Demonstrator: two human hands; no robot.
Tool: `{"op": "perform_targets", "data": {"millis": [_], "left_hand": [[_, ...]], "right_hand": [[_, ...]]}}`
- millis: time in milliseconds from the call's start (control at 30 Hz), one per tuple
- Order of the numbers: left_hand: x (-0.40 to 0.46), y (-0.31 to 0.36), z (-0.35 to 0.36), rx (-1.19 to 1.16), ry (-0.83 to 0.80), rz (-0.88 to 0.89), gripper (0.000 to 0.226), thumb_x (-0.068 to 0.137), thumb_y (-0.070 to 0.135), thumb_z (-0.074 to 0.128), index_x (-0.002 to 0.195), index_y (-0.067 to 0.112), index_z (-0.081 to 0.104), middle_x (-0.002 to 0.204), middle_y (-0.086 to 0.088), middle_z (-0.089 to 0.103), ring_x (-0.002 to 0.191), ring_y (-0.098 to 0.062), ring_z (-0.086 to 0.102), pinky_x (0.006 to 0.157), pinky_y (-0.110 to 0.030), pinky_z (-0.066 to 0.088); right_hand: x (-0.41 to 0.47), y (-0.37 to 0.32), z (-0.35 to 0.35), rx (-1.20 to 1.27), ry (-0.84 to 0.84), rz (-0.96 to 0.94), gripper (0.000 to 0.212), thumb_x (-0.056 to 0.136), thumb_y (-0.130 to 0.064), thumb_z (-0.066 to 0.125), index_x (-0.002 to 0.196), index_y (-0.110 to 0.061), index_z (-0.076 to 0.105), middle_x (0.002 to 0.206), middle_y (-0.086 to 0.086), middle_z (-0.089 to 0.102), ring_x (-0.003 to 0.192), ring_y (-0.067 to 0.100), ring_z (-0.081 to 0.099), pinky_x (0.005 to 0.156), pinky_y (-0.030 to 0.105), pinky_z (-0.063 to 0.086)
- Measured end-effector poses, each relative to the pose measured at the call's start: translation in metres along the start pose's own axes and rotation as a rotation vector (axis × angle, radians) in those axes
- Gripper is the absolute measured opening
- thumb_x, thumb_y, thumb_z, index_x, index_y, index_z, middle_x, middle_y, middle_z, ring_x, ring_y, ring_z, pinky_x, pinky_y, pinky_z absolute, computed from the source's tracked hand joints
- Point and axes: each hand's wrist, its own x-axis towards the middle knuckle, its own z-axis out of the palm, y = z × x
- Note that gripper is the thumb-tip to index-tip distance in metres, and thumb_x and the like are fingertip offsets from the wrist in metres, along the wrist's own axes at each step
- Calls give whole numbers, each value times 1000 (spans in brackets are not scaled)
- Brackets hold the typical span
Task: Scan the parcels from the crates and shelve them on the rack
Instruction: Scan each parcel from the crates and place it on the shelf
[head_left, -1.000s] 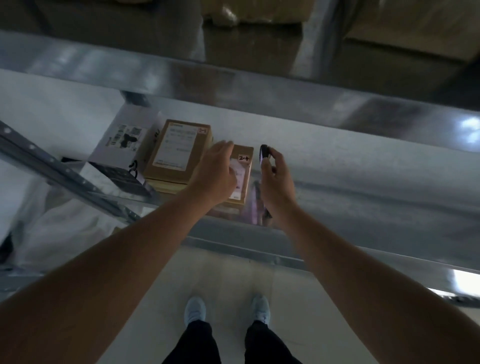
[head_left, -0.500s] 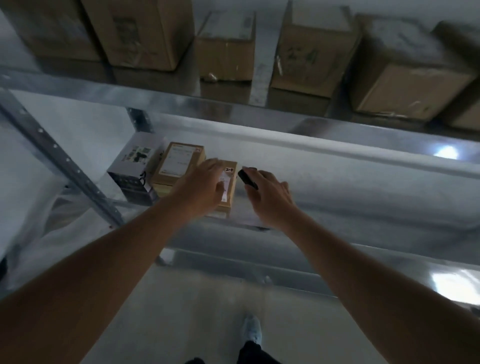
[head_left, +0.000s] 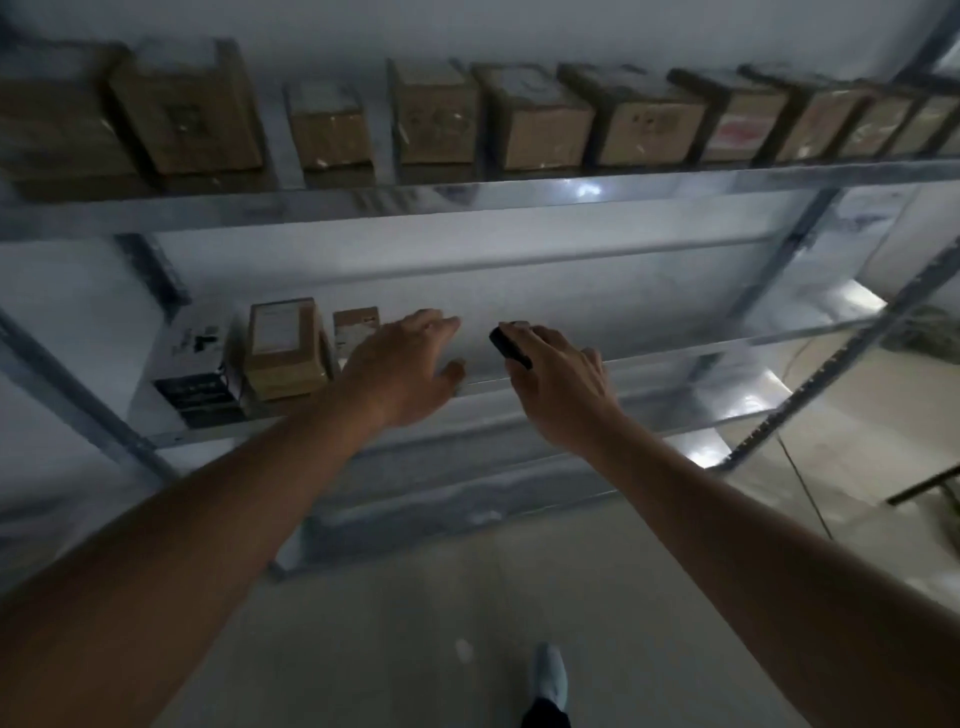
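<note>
Dim metal rack (head_left: 519, 382); brown labelled parcels (head_left: 284, 349) blurred; left hand (head_left: 402, 364) spread, right hand (head_left: 558, 384) grips black scanner (head_left: 506, 345).

Metal rack (head_left: 649, 358); middle shelf: three parcels (head_left: 283, 348) at left; top shelf: box row (head_left: 550, 122).

Storeroom or small warehouse, dim. Bolted metal rack (head_left: 519, 208) with slotted uprights; upper shelf lined with a row of taped cardboard boxes (head_left: 545, 124). Labelled parcels (head_left: 283, 348) on shelf below. Bare concrete floor (head_left: 415, 597).
</note>
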Motion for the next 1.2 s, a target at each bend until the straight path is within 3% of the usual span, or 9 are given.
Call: {"op": "perform_targets", "data": {"millis": [133,333,433,867,1200], "left_hand": [[-5,61,-9,9,12,130,68,103,46,55,163,20,35,167,-4,36,144,-31,46,113,-50,46],[3,177,-3,39,15,284,69,102,44,56,163,19,34,166,-3,36,140,-32,51,109,-46,47],[9,249,6,15,19,360,67,103,41,57,162,18,35,165,-4,39,138,-33,52,108,-47,49],[35,580,72,-94,12,607,64,100,41,60,157,18,44,158,-8,47,134,-34,56,105,-48,50],[109,776,142,-107,-46,859,65,102,46,57,159,20,41,161,-4,46,141,-27,51,111,-48,48]], "right_hand": [[-53,26,-42,-1,101,104,50,112,-43,39,161,-41,32,160,4,45,127,40,56,109,54,42],[-132,90,-105,-14,221,250,49,111,-43,42,160,-43,35,154,9,47,123,41,56,107,53,44],[-175,138,-140,-40,257,325,47,112,-43,43,158,-45,36,153,9,46,122,43,55,104,49,44],[-358,356,-271,-98,370,548,48,111,-43,46,158,-44,35,149,11,48,118,45,57,103,54,47],[-418,518,-326,-65,538,779,51,111,-41,50,161,-38,40,146,14,51,120,41,58,104,56,49]]}}
